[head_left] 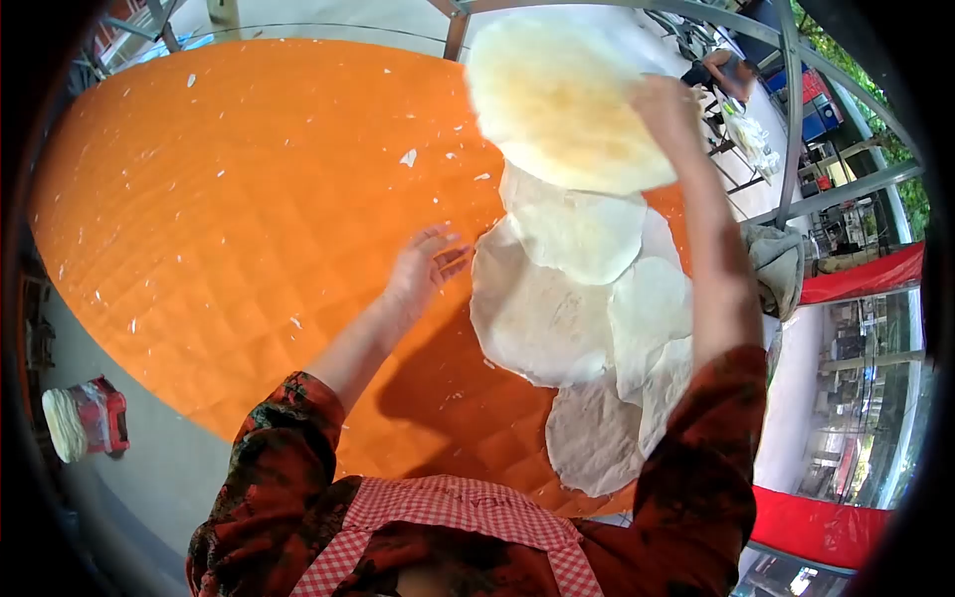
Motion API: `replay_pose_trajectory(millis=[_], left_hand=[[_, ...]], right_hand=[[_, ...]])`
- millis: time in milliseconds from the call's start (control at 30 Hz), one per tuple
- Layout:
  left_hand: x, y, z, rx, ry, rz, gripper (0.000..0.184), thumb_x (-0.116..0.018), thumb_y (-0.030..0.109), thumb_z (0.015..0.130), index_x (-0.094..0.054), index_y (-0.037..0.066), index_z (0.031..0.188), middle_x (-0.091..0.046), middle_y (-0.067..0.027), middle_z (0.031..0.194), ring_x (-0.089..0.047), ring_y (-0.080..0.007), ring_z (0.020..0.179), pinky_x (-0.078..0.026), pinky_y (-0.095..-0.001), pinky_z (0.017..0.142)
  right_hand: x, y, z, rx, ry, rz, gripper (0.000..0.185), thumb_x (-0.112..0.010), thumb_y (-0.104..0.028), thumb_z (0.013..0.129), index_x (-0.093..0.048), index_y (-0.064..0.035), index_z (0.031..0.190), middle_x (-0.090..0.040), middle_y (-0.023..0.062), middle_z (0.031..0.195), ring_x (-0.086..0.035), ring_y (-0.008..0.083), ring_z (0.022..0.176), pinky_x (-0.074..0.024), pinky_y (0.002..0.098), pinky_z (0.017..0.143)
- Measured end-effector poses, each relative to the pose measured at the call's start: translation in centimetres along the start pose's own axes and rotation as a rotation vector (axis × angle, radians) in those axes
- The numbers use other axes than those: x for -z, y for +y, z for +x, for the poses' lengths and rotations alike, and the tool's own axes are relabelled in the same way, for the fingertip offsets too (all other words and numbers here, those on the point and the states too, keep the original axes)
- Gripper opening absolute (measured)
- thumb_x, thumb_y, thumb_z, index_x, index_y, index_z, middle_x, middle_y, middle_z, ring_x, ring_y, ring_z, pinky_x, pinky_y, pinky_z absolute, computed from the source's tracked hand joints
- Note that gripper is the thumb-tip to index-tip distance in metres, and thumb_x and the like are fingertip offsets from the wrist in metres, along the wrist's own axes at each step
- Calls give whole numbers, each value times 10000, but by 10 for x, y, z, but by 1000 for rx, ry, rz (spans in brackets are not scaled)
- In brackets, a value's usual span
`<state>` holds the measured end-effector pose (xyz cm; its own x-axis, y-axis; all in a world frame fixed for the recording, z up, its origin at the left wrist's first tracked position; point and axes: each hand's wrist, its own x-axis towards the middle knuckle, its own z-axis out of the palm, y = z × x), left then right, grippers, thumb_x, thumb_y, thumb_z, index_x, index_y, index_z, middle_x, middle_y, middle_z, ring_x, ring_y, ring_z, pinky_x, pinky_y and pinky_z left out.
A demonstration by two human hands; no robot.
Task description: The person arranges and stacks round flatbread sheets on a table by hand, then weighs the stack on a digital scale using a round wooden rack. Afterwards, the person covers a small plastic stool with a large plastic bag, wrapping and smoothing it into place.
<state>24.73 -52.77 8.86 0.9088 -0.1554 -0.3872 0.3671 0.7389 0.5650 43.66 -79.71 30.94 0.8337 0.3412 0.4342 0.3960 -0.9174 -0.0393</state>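
- Fingers of the right hand point(665, 111) are being pinched on the right edge of a pale sheet point(557, 109), which is being held raised at the far end of the overlapping sheets point(542, 303); exact finger placement is being hidden by blur.
- Tearing or folding is probably being risked, since the pale sheet is visibly being gripped at one edge only.
- Snagging is possibly being invited by the crowded edges of the overlapping sheets.
- The left hand point(423, 269) is being held with fingers loosely spread, gripping nothing; contact with the orange surface point(269, 229) is not being shown clearly.
- White flakes point(408, 157) are being borne by the orange surface; pickup by a sheet is conceivably being risked.
- Outward movement on the right is being limited by a metal post point(791, 109) and grey cloth point(774, 267).
- Farther off, a seated person point(731, 75) is being partly shown.
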Motion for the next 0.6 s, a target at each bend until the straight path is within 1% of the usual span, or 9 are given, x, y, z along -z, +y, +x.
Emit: replay_pose_trajectory(millis=[100,167,200,267,333,400,500,533,600], left_hand=[[-2,-36,27,108,-44,-81,255,-579,165,891,-490,41,1095,-559,-142,1083,-579,-296,1055,-475,-431,975],[-10,-60,48,191,-52,-156,206,-578,156,888,-516,38,1045,-569,-136,1044,-589,-289,1022,-478,-428,974],[-16,-71,57,232,-17,-155,177,-586,147,878,-537,51,1018,-578,-109,1028,-591,-252,963,-489,-402,945],[-26,-90,71,232,2,-77,177,-582,148,881,-544,57,1028,-582,-83,1013,-587,-223,922,-493,-362,901],[-22,-105,93,258,-61,43,168,-553,143,895,-565,66,1044,-587,-38,995,-569,-167,902,-478,-304,836],[-49,-96,86,260,6,38,189,-535,154,898,-563,68,1064,-560,-17,935,-536,-134,843,-460,-287,795],[-58,-100,89,218,33,70,218,-522,169,904,-560,59,1088,-553,-11,919,-523,-126,831,-451,-292,778],[-56,-106,89,203,32,83,227,-520,174,907,-559,53,1095,-556,-13,926,-525,-130,840,-451,-298,779],[-62,-105,89,160,65,179,242,-518,179,909,-561,44,1105,-561,-22,935,-524,-138,840,-450,-302,779]], right_hand=[[21,2,-30,193,232,-120,136,-554,-98,795,-666,-69,868,-638,147,803,-623,345,772,-498,439,674],[0,9,-67,273,324,-199,159,-545,-74,793,-677,-91,881,-638,108,834,-606,317,767,-485,437,657],[-22,11,-91,276,335,-76,170,-536,-59,789,-673,-90,886,-643,95,842,-600,314,775,-480,436,663],[-94,28,-148,103,191,-138,175,-538,-56,774,-671,-106,875,-643,78,900,-591,293,867,-456,447,714],[-168,46,-207,70,111,-90,172,-555,-68,744,-668,-110,867,-646,66,928,-591,285,880,-461,446,730],[-218,48,-254,49,14,-23,175,-555,-52,739,-661,-112,863,-643,60,905,-592,285,870,-469,419,687],[-210,33,-257,-99,-26,25,240,-582,-2,725,-677,-75,932,-670,112,955,-616,330,870,-502,434,729],[-201,29,-249,-81,45,34,247,-575,16,725,-676,-64,935,-674,105,966,-617,333,848,-503,418,718],[-180,16,-228,-140,-32,62,262,-584,-3,725,-669,-61,966,-661,101,1033,-607,325,918,-493,429,763]])
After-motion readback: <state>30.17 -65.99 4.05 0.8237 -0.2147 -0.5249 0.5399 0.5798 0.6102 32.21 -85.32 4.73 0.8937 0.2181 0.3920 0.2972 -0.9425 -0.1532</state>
